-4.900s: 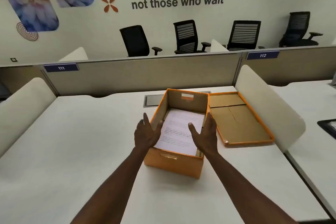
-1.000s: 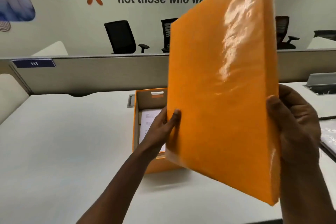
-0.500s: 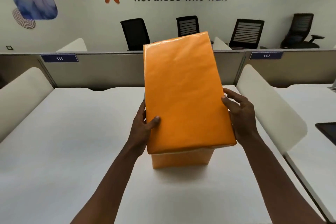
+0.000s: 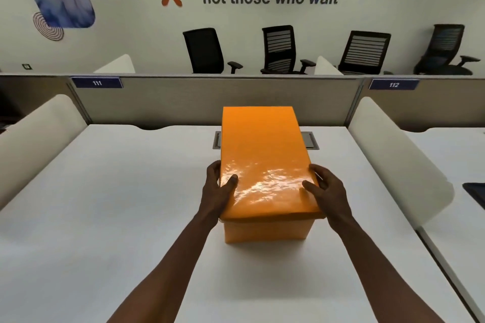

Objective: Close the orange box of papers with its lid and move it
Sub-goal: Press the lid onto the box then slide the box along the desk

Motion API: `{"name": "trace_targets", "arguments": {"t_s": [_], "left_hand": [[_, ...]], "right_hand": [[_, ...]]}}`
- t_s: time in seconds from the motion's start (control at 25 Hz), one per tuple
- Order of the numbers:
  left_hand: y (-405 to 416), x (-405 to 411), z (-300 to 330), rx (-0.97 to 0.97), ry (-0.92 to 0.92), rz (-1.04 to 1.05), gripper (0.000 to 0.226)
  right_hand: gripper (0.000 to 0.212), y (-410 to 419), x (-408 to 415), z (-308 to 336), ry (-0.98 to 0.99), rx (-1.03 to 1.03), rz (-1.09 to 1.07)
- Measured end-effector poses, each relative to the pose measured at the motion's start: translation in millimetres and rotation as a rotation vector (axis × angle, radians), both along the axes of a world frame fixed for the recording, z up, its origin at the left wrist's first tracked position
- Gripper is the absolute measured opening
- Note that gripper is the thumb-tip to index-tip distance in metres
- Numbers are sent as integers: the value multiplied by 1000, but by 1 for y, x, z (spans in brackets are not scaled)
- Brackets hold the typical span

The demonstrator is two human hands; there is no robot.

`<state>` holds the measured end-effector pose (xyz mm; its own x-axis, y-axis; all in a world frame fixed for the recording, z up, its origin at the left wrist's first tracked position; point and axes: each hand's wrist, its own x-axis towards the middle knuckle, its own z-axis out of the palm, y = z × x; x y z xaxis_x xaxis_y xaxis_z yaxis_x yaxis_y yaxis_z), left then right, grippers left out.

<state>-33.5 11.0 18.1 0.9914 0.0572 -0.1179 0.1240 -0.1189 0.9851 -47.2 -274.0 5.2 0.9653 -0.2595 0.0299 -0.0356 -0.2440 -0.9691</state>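
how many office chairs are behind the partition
4, in a row against the far wall: one solid-backed chair furthest left, one with a slatted back next, another slatted one right of centre, and a mesh-backed one far right. The partition may hide others.

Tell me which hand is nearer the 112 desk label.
Right. The right hand grips the lid on the side toward the 112 label; the left hand grips the lid's opposite edge, farther from that label.
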Motion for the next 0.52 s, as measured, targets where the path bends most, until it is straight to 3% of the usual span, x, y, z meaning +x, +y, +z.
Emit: {"name": "trace_targets", "arguments": {"t_s": [0.24,0.52], "left_hand": [[-15,11,-10,64,77,-38,81],[-27,25,-14,126,98,59,73]], "right_hand": [[63,-9,2,-25,88,-154,11],[64,-14,29,-19,157,-222,55]]}}
